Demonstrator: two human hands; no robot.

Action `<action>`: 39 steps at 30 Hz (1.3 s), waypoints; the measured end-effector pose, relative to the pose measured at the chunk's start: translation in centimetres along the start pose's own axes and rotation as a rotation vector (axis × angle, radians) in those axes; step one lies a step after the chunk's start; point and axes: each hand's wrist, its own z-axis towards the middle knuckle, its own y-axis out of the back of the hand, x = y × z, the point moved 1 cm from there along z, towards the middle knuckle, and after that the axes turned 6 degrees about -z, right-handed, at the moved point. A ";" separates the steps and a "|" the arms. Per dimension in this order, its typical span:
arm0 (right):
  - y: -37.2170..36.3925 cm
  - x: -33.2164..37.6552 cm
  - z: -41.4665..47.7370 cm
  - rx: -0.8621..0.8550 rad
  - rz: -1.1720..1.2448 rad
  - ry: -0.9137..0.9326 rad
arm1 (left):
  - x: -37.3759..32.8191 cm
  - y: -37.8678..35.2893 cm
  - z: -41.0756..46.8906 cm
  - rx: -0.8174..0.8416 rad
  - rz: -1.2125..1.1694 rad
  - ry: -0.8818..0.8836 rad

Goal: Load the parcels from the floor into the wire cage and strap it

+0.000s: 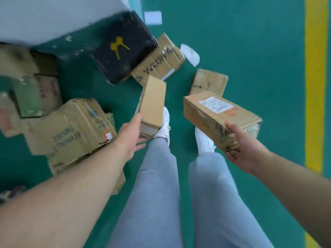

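Observation:
My left hand (129, 135) grips the near end of a narrow plain cardboard parcel (153, 102), held above my feet. My right hand (240, 149) grips the near corner of a longer taped brown parcel (218, 115) with a white shipping label and red print. More parcels lie on the green floor: a black box with a yellow mark (121, 47), a handwritten carton (159, 61) beside it, a flat cardboard piece (208, 82) and a heap of crumpled cartons (71, 127) at left. No wire cage is in view.
My legs in grey trousers and white shoes (204, 140) stand between the two held parcels. A yellow floor line (316, 86) runs down the right side. White paper scraps (190, 54) lie past the cartons. A pale wall (53, 17) rises at top left.

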 end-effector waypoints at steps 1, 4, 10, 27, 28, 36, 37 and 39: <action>0.2 0.3 -2.3 0.024 -0.015 0.047 | 0.7 1.3 -2.5 0.012 -0.079 -0.007; 0.5 1.5 -10.1 0.130 -0.101 0.176 | 3.4 4.6 -11.0 0.032 -0.360 -0.013; -0.8 1.3 -23.7 0.311 -0.465 0.298 | 13.7 8.3 -24.8 0.046 -0.855 -0.011; -21.5 -37.4 -34.1 0.376 -1.293 0.611 | 63.5 13.8 -38.3 -0.244 -1.822 0.010; -22.6 -42.9 -34.6 0.406 -1.330 0.590 | 66.9 14.1 -39.0 -0.265 -1.880 0.018; -24.9 -69.0 -37.2 0.622 -1.593 0.443 | 83.2 18.5 -42.6 -0.393 -2.052 0.051; -25.5 -70.6 -37.2 0.644 -1.598 0.442 | 84.5 19.6 -42.4 -0.400 -2.066 0.050; -27.1 -73.0 -37.6 0.642 -1.604 0.439 | 86.2 22.0 -41.8 -0.423 -2.102 0.051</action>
